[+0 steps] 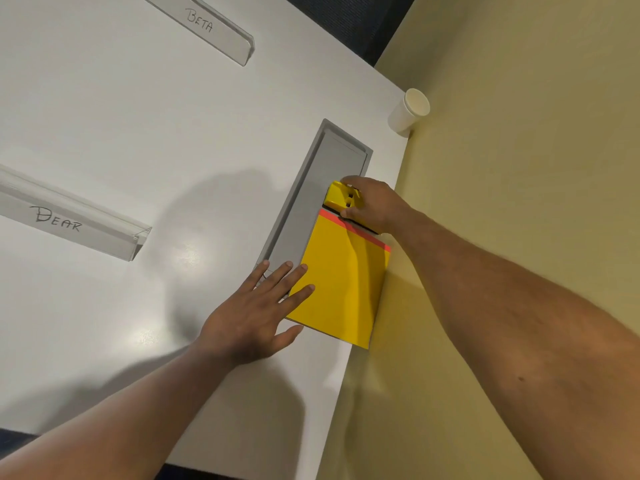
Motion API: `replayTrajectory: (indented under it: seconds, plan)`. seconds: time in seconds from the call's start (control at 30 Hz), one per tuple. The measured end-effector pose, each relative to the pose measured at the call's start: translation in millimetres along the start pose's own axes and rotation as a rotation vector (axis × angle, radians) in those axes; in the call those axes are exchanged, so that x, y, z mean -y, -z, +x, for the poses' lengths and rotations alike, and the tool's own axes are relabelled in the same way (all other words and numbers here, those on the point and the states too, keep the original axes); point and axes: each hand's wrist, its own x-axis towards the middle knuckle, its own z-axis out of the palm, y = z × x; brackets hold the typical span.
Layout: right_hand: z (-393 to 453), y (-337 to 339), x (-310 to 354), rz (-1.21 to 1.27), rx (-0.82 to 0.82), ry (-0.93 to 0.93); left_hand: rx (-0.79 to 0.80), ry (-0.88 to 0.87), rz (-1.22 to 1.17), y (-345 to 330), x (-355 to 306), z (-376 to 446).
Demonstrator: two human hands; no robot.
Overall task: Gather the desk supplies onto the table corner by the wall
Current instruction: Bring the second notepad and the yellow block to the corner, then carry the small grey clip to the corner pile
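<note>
Right hand (372, 206) clamps the yellow stapler (341, 195); left hand (256, 313) lies open, steadying the yellow notepad (337, 289). That pad overhangs the bench (121, 116) edge by the wall (519, 133), so one nudge could tip it off.

The strip along the wall (519, 168) was crowded: a yellow notepad (341, 289) lay against it, a yellow stapler (341, 197) just beyond under the right hand (372, 206), a paper cup (408, 110) at the far corner. The left hand (258, 313) blocked the notepad's near edge. Two clear name-plate holders (76, 216) (204, 27) stood far left; bare white tabletop (138, 126) between lay open.
</note>
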Motion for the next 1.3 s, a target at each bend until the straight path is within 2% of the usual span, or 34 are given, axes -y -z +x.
replayTrajectory:
  seconds: [0.63,0.73,0.9,1.03,1.1,1.23,1.3]
  plan:
    - [-18.6,-3.7,-8.8,-0.002,0.017,-0.122,-0.033,-0.016,-0.001,-2.2,0.3,0.2]
    - [-27.0,-8.8,-2.4,0.044,-0.086,-0.153,-0.061,-0.007,-0.009,0.5,-2.6,-0.7]
    - [-89.8,-52.5,30.0,0.137,-0.373,-0.246,-0.100,-0.008,-0.067,9.0,-8.1,-3.6]
    - [-176.5,-99.3,75.4,0.190,-0.352,-0.254,-0.114,-0.026,-0.148,27.3,-9.0,-12.8]
    - [-216.0,-109.0,91.0,0.196,-0.356,-0.252,-0.099,-0.063,-0.085,43.9,-8.5,-16.9]
    - [-266.6,-99.1,112.9,0.218,-0.455,-0.308,-0.128,-0.120,-0.018,96.8,-21.7,-14.8]
    - [-282.9,-88.1,127.9,0.229,-0.560,-0.350,-0.172,-0.141,0.009,127.7,-34.1,-19.6]
